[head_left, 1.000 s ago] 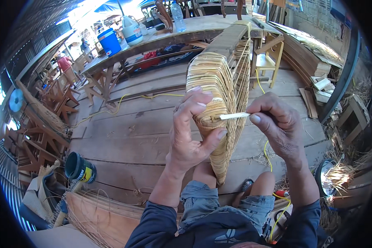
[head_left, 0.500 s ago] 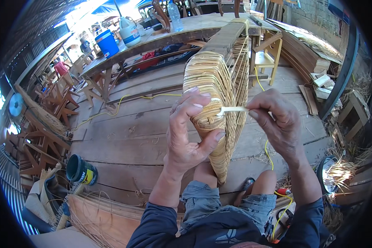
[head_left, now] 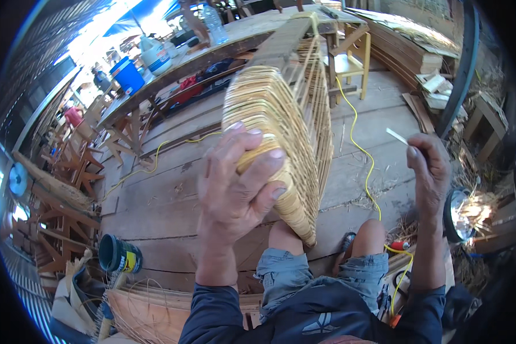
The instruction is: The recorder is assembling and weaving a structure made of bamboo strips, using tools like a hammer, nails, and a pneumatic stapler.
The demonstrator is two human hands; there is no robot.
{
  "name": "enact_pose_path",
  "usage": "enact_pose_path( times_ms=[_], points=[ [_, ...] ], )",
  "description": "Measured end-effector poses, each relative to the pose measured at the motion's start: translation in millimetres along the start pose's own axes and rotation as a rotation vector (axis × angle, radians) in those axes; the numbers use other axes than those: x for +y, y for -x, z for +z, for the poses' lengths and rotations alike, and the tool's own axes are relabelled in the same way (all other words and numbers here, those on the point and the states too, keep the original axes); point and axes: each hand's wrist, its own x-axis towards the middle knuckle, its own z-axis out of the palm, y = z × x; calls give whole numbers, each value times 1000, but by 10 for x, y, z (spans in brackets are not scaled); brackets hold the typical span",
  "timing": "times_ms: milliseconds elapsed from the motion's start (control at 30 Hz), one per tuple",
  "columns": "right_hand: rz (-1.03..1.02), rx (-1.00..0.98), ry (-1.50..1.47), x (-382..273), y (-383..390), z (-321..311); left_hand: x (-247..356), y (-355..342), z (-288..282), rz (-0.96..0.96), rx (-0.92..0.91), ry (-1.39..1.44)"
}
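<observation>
A woven frame of pale cane strips (head_left: 281, 114) stands on edge between my knees, leaning against a wooden bench. My left hand (head_left: 235, 183) grips its near woven edge, fingers wrapped over the strips and thumb pressed against them. My right hand (head_left: 430, 169) is out to the right, away from the frame, pinching a thin pale cane strip (head_left: 397, 136) whose end sticks up past my fingers. I sit on a plank floor with bare knees (head_left: 327, 238) showing.
A yellow cord (head_left: 361, 149) runs across the planks past my right knee. A dark green can (head_left: 117, 255) stands at lower left beside bundles of cane (head_left: 149, 309). A long wooden bench (head_left: 212, 54) with bottles, a blue barrel (head_left: 126, 74) and a small yellow stool (head_left: 350, 60) lie beyond.
My right hand has pulled the cane strip away from the frame, out to the right. My left hand has kept its grip, and the frame now appears closer.
</observation>
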Motion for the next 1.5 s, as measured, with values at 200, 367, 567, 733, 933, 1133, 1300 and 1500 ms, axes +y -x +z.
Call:
enact_pose_path(
  times_ms=[200, 367, 567, 733, 933, 1133, 1300, 1500],
  points=[
    [396, 268, 523, 1041, 867, -1293, -145, 152, -123, -95, -58, 73],
    [614, 196, 1202, 1808, 2136, -2605, -292, 156, -124, -124, 82, 12],
    [1002, 132, 1342, 1939, 3128, -2944, -329, 224, -47, -168, 106, 71],
    [1097, 188, 1351, 2156, 3252, -2913, -258, 181, -118, -202, 19, -43],
    [1140, 107, 1387, 2448, 3242, -3032, -263, 180, -137, -206, 37, 51],
    [1164, 42, 1393, 2585, 3258, -3114, -294, 222, -175, -224, 83, 1],
    [979, 52, 1421, 2866, 3462, -3348, -310, 236, -181, -249, 123, -73],
    [1319, 249, 901, 2649, 3294, -3304, -317, 225, -210, -232, 127, -1]
  ],
)
